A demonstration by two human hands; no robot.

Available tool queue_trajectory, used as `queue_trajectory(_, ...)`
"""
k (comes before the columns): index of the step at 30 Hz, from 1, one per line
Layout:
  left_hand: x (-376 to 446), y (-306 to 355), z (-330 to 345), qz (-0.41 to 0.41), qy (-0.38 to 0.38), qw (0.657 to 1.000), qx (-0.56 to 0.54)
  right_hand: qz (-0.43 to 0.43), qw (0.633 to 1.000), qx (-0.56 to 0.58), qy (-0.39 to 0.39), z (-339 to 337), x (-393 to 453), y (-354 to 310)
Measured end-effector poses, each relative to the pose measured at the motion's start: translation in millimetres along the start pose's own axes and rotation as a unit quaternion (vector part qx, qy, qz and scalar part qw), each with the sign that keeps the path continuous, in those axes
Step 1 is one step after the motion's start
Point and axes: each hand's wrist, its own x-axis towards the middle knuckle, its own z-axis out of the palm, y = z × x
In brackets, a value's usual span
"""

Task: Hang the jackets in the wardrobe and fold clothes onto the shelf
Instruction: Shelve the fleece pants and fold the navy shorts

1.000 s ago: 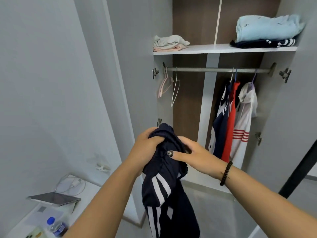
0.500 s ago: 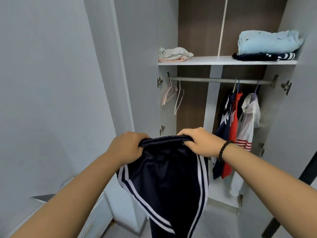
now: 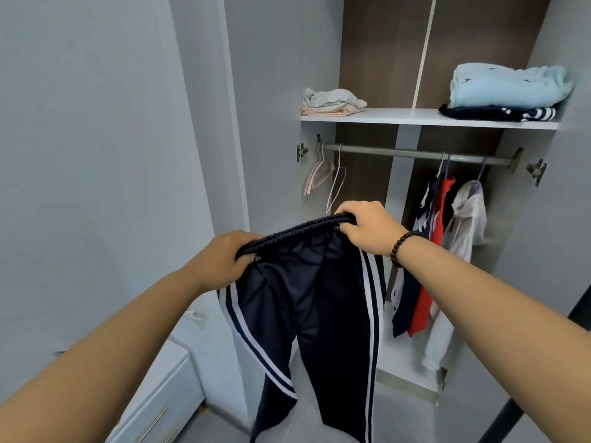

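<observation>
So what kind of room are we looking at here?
Probably a bedroom or dressing corner at home: an open wardrobe with a hanging rail, jackets on hangers, and folded clothes on its shelf.

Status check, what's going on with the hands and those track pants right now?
Left hand and right hand grip waistband. Navy track pants hang unfolded. Nothing blocking shelf.

Bare forearms, no sleeves, dark beaded bracelet [image 3: 403, 247] on right wrist

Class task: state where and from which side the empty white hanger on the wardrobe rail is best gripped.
Grip the white hanger at its neck just under the hook, reaching from the front. It hangs edge-on beside the pink hangers, so the neck is the freest part, though this is a judgement.
</observation>
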Motion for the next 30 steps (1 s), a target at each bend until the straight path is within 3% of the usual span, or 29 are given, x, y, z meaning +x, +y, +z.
queue_trajectory(3,-8.5,-2.5,1.4,-0.057,0.032,0.985,-0.159,0.003,1.000,0.020,0.023,-2.0,-2.3,5.1)
queue_trajectory(7,-15.7,-13.6,12.3,-0.120,0.012,0.973,-0.196,0.045,0.997,0.051,0.026,15.3,-11.4,15.5)
queue_trajectory(13,-20.3,-18.5,38.1,-0.271,0.097,0.912,-0.294,0.136,0.982,0.116,0.064,57.2,-26.2,20.9)
queue_trajectory(19,-3.0,15.9,58.1,-0.259,0.121,0.909,-0.304,0.225,0.950,0.186,0.108,60.7,-30.2,9.6)
queue_trajectory(23,5.8,37.0,58.0,-0.260,0.147,0.884,-0.358,0.269,0.884,0.381,0.025,38.7,-32.9,-9.9)
queue_trajectory(27,7.2,62.9,49.4,-0.228,0.094,0.834,-0.493,0.200,0.873,0.441,-0.050,22.1,-33.1,-36.0)
queue_trajectory(30,4.1,76.9,41.3,-0.199,0.072,0.794,-0.570,0.135,0.846,0.506,-0.101,14.4,-36.5,-41.0)
